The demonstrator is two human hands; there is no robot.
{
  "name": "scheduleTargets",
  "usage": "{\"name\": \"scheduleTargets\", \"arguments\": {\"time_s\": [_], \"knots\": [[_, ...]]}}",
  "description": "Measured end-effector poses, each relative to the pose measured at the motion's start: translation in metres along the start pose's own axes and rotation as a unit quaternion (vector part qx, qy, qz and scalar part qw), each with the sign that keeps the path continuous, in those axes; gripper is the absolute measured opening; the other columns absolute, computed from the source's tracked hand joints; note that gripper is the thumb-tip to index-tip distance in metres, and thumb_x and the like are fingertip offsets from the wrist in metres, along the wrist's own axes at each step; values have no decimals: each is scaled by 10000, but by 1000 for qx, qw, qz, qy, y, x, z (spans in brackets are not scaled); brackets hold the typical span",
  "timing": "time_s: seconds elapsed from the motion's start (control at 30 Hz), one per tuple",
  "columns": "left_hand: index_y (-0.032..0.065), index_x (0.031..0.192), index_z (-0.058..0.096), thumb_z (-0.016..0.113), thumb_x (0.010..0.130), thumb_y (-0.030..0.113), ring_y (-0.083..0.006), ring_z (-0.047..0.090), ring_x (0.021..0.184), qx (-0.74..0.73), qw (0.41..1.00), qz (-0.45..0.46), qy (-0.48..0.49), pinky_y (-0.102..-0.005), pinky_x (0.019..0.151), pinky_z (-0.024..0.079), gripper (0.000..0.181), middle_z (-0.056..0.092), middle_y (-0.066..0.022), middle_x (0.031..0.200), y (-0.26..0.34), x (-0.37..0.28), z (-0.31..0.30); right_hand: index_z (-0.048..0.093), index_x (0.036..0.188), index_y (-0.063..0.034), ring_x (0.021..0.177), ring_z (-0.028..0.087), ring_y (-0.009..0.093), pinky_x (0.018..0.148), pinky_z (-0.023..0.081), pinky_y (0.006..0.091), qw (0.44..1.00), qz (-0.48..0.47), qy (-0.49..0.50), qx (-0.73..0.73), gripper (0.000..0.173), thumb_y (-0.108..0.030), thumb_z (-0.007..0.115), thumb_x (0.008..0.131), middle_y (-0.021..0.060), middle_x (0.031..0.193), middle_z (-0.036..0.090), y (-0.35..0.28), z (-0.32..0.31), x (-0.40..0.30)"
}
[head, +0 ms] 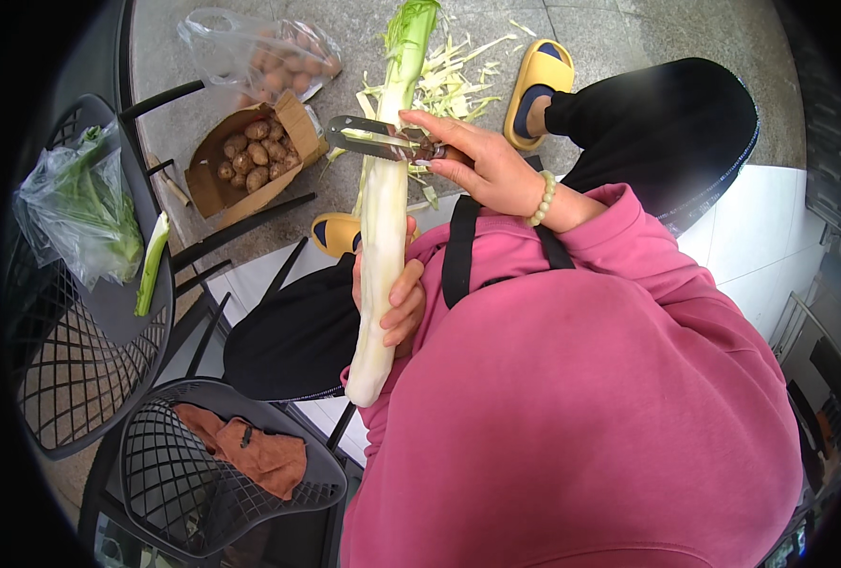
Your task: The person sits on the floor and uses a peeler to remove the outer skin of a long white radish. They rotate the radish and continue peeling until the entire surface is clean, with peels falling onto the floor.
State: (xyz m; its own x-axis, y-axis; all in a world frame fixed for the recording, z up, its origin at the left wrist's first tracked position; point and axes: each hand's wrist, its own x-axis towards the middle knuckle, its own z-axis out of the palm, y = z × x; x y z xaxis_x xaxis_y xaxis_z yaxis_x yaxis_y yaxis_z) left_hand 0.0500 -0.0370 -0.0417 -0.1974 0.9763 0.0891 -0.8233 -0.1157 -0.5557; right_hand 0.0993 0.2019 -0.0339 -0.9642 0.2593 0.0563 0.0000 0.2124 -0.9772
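A long, pale, largely peeled celtuce stem (381,234) with a green, leafy upper end lies lengthwise in front of me. My left hand (403,305) is wrapped around its lower part. In my right hand (481,160), with a bead bracelet at the wrist, is a peeler (374,138) with a slotted metal blade and a serrated edge. The blade lies across the upper part of the stem, and a pale green strip shows in its slot. Pale green peelings (456,78) are scattered on the floor beyond the stem.
On the floor stand a cardboard box (211,181) of small brown tubers and a clear plastic bag (214,53) of round, brownish produce. A grey chair (118,312) holds bagged leafy greens (101,213) and a green stalk (152,266). A second chair (200,387) bears an orange-brown cloth (264,454).
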Motion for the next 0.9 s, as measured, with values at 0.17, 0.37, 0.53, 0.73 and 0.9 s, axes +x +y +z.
{"name": "scheduleTargets", "arguments": {"time_s": [0.17, 0.37, 0.53, 0.73, 0.9], "knots": [[163, 1569, 25, 378, 1042, 397, -320, 570, 707, 28, 999, -29, 1, -440, 510, 576, 676, 486, -241, 1007, 5, -2, -3, 331, 1536, -167, 784, 531, 191, 764, 470, 300, 999, 21, 12, -29, 695, -5, 591, 913, 71, 1028, 589, 2, 2, -1], [159, 1565, 20, 378, 1043, 399, -322, 573, 708, 51, 998, -32, 14, -440, 515, 576, 677, 486, -240, 1004, 3, -4, -1, 363, 1517, -135, 967, 604, 242, 883, 471, 308, 997, 23, 18, -73, 641, 18, 549, 924, 138, 1168, 620, 3, 3, -3], [133, 1563, 54, 401, 1043, 375, -298, 586, 679, 16, 1000, 1, -12, -415, 492, 582, 671, 497, -228, 972, -4, -3, -1, 425, 1480, -150, 856, 607, 246, 788, 494, 333, 969, -63, 225, -76, 576, -38, 557, 931, 124, 1033, 609, 18, -19, 14], [57, 1544, 159, 384, 1032, 195, -280, 613, 608, -80, 992, 99, -18, -387, 437, 584, 575, 526, -211, 850, -17, -1, 6, 289, 1536, -213, 759, 606, 209, 730, 492, 317, 998, 47, 11, 30, 720, -63, 612, 910, 80, 895, 626, -1, -4, -8], [27, 1481, 214, 367, 1022, 141, -304, 619, 608, -117, 989, 64, -65, -420, 449, 587, 497, 530, -214, 833, -20, 5, 7, 475, 1301, -157, 779, 675, 261, 677, 518, 356, 998, -16, -54, 15, 490, -69, 676, 863, 64, 875, 663, -4, 14, -9]]}}
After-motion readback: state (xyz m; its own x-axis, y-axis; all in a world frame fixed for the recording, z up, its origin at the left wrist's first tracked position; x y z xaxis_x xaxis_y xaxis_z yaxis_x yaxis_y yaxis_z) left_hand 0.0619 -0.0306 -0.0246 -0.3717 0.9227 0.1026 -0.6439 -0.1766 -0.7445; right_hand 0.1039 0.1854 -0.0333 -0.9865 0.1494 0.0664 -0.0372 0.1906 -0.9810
